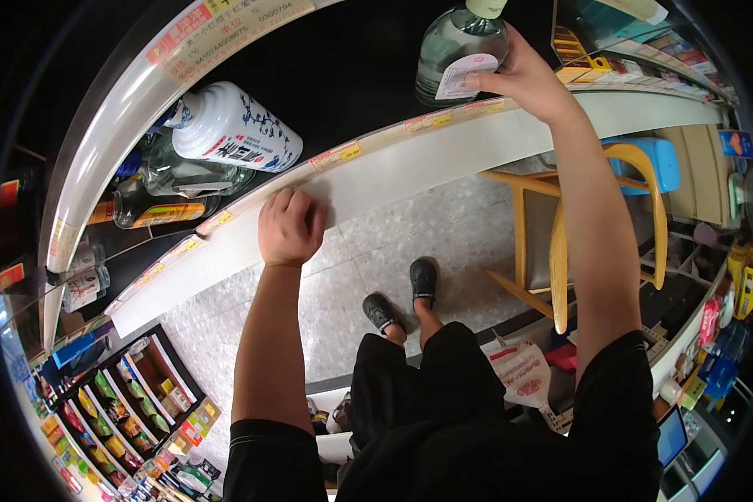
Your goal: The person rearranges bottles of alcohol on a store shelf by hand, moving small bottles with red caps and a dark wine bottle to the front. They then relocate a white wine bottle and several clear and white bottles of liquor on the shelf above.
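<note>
In the head view, my right hand (534, 77) is wrapped round a clear glass bottle (443, 50) with a pale cap and a white label, over the dark shelf. My thumb presses on its label. My left hand (291, 226) is curled into a fist at the front edge of the white shelf (376, 186), with nothing visible in it. Just beyond that hand, a white bottle with blue floral print (238, 125) leans over the shelf. Beside it are a clear bottle (180, 171) and a bottle with an orange-yellow label (163, 213).
Price tags (336, 156) run along the shelf edge. An upper shelf rail (100, 109) curves above on the left. On the right stands a wooden chair (560, 251) near a blue container (651, 163). A snack rack (125, 410) is at lower left. Tiled floor (343, 284) lies below.
</note>
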Available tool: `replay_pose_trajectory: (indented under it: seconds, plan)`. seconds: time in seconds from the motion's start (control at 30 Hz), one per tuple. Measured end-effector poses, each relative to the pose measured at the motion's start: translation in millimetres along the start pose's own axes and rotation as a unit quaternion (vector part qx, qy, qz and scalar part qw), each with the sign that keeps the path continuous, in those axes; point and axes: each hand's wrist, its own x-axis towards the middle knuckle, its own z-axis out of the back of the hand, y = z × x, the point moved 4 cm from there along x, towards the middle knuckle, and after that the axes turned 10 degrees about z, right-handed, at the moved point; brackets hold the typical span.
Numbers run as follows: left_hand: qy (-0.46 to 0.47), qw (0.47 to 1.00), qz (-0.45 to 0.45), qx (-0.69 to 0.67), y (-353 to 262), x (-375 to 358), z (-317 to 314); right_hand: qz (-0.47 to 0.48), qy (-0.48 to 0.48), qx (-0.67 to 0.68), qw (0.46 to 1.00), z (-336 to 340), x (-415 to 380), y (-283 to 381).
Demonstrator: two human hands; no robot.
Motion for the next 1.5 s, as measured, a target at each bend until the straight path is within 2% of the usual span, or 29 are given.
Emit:
replay_pose_trajectory:
  seconds: [0.03,0.1,0.13,0.23,0.27,0.3,0.37,0.4,0.43,0.5,0.53,0.7,0.77,0.87,1.07,1.33,1.5]
  plan:
    - [0.001,1.0,0.002,0.004,1,0,0,0.001,-0.001,-0.001,1.0,-3,-2,4]
    - [0.002,1.0,0.0,0.006,2,0,0,0.082,-0.123,0.082,0.986,-5,-9,21]
    - [0.005,1.0,-0.001,0.008,2,0,-1,0.101,-0.148,0.138,0.974,-11,-9,29]
    - [-0.004,1.0,-0.011,0.014,3,-1,-2,0.144,-0.178,0.105,0.968,-10,-12,28]
    - [0.003,1.0,-0.003,0.015,4,-1,-3,0.198,-0.171,0.113,0.958,-12,-9,30]
    - [0.004,1.0,-0.003,0.023,5,-2,-4,0.194,-0.171,0.11,0.96,-11,-8,38]
    - [0.015,1.0,0.009,0.021,5,-2,-5,0.094,-0.101,0.078,0.987,-15,-7,59]
    - [0.017,1.0,0.01,0.023,4,-1,-4,0.101,-0.096,0.016,0.99,-15,-5,67]
    - [0.014,1.0,0.005,0.022,4,-1,-3,0.099,-0.096,0.02,0.99,-14,-2,74]
    - [0.013,1.0,0.001,0.021,3,-1,-3,0.019,-0.046,-0.07,0.996,-16,2,82]
    - [0.012,1.0,0.001,0.019,4,-1,-4,0.003,-0.059,-0.167,0.984,-16,4,89]
    - [0.013,0.999,-0.012,0.032,0,-1,-2,-0.006,-0.056,-0.18,0.982,-12,10,94]
    - [0.002,0.999,-0.019,0.034,0,0,-2,-0.076,0.007,-0.205,0.976,-10,10,105]
    - [0.009,0.999,-0.013,0.035,0,0,-3,-0.029,-0.034,-0.183,0.982,-14,12,89]
    - [0.002,0.999,-0.013,0.029,-1,0,-2,0.002,-0.044,-0.185,0.982,-16,12,86]
    - [0.005,0.999,-0.003,0.032,0,0,-3,0.021,-0.029,-0.219,0.975,-32,15,87]
    - [0.004,1.0,-0.002,0.03,0,1,-2,0.029,-0.009,-0.19,0.981,-46,18,89]
